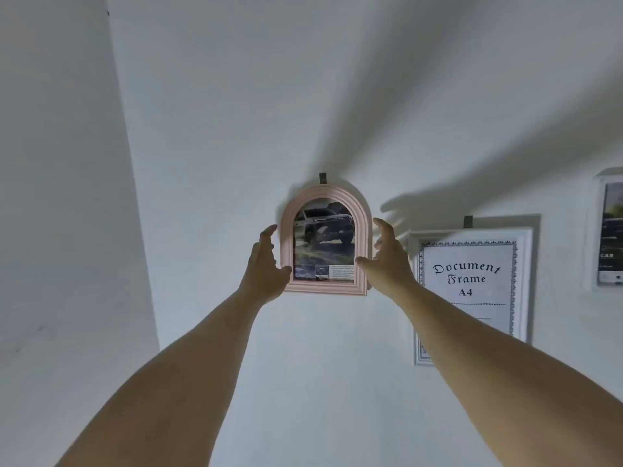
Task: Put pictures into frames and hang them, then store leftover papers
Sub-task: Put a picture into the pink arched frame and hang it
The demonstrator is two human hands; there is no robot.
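A pink arched frame (360,210) with a car picture (324,246) inside hangs on the white wall from a dark hook (323,177). My left hand (266,264) is at the frame's left edge, fingers spread, thumb by the lower left corner. My right hand (387,256) is at the frame's right edge, fingers apart, thumb near the lower right side. Neither hand closes around the frame; whether they touch it is unclear.
A white rectangular frame (526,251) reading "Document Frame A4" hangs to the right from its own hook (468,221); my right forearm covers its lower left. Another white frame (596,230) is cut off at the far right. A wall corner (135,197) runs down the left.
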